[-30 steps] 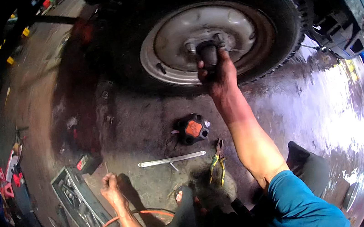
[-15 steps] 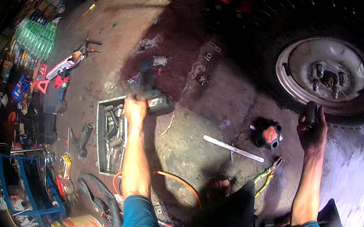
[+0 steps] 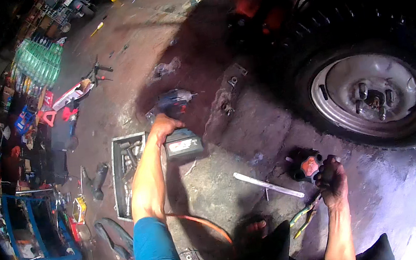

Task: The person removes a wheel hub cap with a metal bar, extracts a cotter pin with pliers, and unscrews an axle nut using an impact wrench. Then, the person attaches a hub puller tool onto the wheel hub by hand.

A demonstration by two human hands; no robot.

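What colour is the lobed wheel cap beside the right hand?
The lobed wheel cap is black with an orange centre, seen best in the head view.

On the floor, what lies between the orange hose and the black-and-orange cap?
In the head view, a long silver bar lies slantwise between the orange hose and the cap.

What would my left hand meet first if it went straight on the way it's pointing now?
Most likely the dark power tool lying just beyond your left hand, though depth is unclear here, so the hand might pass above it.
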